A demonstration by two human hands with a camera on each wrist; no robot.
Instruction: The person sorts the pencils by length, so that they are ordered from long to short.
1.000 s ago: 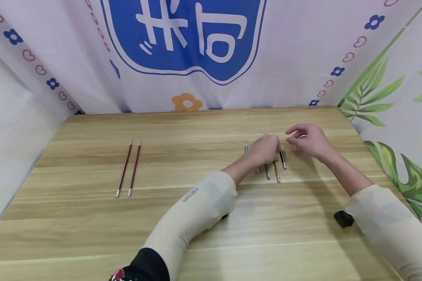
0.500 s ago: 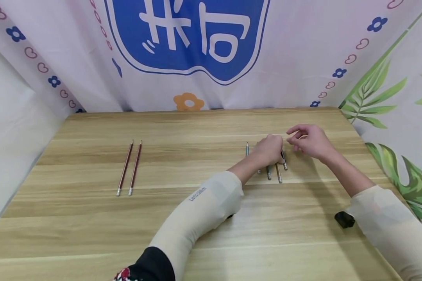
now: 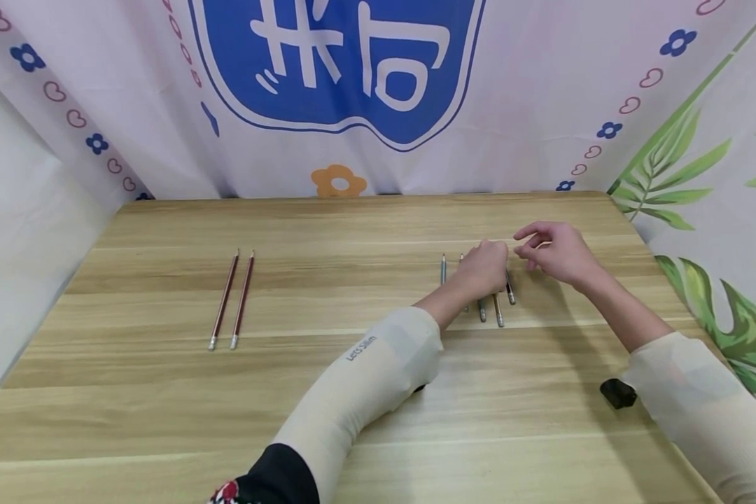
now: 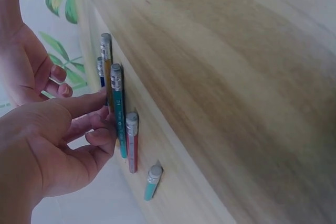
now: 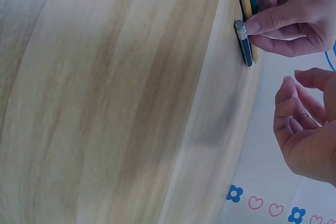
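My left hand (image 3: 484,269) reaches over a row of pencils at the right of the table, thumb and fingertips curled at a dark pencil (image 5: 245,45), the rightmost one. Beside it lie a yellow pencil (image 3: 499,311), a green pencil (image 4: 119,119), a red pencil (image 4: 132,145) and a light teal pencil (image 3: 444,269). In the head view that hand covers the middle of the row. Just to the right, my right hand (image 3: 557,252) hovers with loosely bent fingers, holding nothing.
Two dark red pencils (image 3: 233,297) lie side by side at the left of the wooden table (image 3: 327,280), erasers toward me. A printed curtain (image 3: 498,112) hangs behind the far edge. A black object (image 3: 619,393) shows at the right sleeve's cuff.
My left hand has shifted slightly right along the row, uncovering more of the light teal pencil. My right hand and the two red pencils stay about where they were.
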